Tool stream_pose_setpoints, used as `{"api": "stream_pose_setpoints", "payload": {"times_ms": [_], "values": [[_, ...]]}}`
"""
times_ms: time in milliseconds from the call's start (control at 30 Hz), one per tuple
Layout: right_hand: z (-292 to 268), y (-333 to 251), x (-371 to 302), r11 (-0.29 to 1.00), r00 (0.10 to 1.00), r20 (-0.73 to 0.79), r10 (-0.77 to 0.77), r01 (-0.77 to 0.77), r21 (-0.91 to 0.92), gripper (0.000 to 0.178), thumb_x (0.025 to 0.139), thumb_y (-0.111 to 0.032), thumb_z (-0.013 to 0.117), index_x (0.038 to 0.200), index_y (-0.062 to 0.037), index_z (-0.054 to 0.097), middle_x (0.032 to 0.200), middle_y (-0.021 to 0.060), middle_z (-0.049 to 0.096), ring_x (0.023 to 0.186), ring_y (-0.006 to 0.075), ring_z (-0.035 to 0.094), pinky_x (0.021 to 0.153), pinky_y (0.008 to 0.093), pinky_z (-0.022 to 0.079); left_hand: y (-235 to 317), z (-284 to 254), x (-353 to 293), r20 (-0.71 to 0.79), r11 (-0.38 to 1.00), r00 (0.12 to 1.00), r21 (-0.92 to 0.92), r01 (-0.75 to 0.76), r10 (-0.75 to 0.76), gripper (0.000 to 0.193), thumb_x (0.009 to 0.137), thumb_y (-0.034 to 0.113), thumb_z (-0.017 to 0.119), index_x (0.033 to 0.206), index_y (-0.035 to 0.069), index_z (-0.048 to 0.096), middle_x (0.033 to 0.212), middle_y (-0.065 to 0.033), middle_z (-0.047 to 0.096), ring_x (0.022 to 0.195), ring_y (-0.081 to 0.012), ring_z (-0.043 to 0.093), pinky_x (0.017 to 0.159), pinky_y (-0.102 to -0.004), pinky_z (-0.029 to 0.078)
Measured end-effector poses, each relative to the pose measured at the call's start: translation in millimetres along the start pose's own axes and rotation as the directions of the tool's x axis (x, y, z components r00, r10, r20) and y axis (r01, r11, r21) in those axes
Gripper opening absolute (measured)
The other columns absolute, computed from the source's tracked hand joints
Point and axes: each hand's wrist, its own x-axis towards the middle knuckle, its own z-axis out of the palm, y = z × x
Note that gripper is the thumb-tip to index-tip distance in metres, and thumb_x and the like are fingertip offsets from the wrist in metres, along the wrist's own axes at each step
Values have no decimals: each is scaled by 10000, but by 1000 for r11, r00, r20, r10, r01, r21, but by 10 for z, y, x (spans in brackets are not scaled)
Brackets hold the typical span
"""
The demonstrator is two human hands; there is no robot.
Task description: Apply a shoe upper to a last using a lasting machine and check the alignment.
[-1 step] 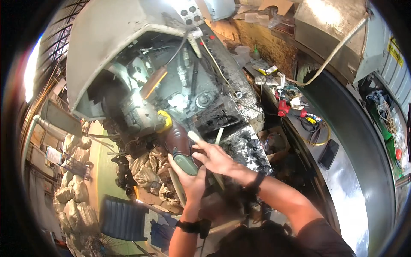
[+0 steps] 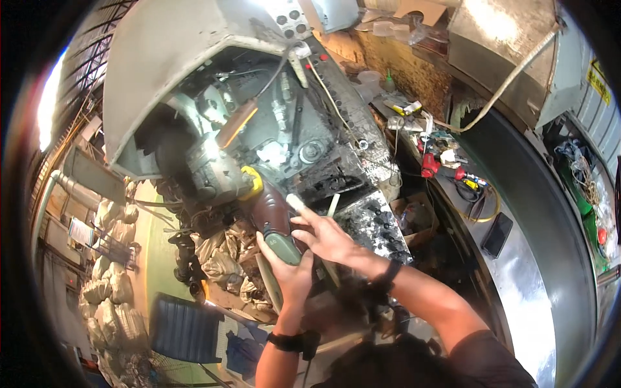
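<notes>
Green sole (image 2: pixel 282 249): lower end covered by left hand (image 2: pixel 293 273). Left forearm (image 2: pixel 278 366), dark sleeve (image 2: pixel 491 359): cut off by lower edge. Grey hood (image 2: pixel 171 71): cropped by upper edge. Bench clutter (image 2: pixel 447 156): smallest pieces too tiny to be identified.

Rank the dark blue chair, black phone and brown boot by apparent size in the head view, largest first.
1. Dark blue chair
2. Brown boot, partly hidden
3. Black phone
</notes>
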Motion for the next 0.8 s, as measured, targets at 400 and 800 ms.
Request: {"api": "stream_pose_setpoints", "payload": {"times_ms": [400,800], "values": [[-37,-227,223,946,961,264,77,14,-325,658,947,68,565,1556,-135,416,849,122,563,758,211,522,778,332,498,-376,-136,1,3,994,996,58,-89,89,1065,767,44,765,1594,-18,97,1610,-342,174,1528,-472,171,1240,-499,201],[102,-377,192,822,922,347,-171,328,-465,591,983,50,510,1550,-73,402,1224,239,641,1110,336,650,972,385,496,-498,-86,29,-94,988,988,103,-116,126,1101,784,93,809,1586,-67,73,1623,-322,178,1534,-368,211,1243,-422,195]]}}
